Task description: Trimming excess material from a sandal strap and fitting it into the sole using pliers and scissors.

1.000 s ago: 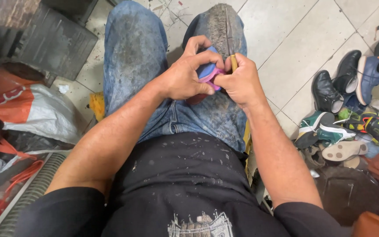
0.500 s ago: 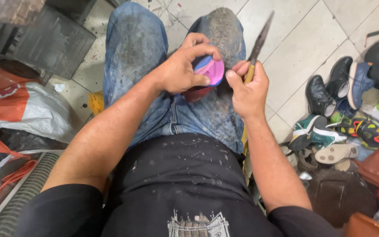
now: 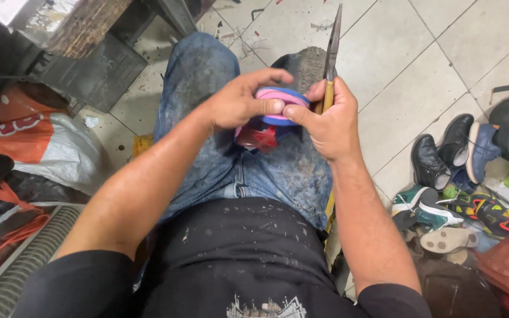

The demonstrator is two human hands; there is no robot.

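Knife (image 3: 332, 47) raised; fingers (image 3: 266, 106) pinch sole (image 3: 284, 97).

A crumpled orange-and-white plastic bag (image 3: 36, 147) lies on the floor beside the left knee

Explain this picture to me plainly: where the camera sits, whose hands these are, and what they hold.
The camera is worn on a seated person's head and looks down at their own lap. No machine: just two bare hands. The left hand grips a pink and blue shoe sole over the knees. The right hand holds a knife, blade pointing up, while its thumb touches the sole. On the tiled floor to the right lies a pile of shoes; to the left, an orange and white bag.
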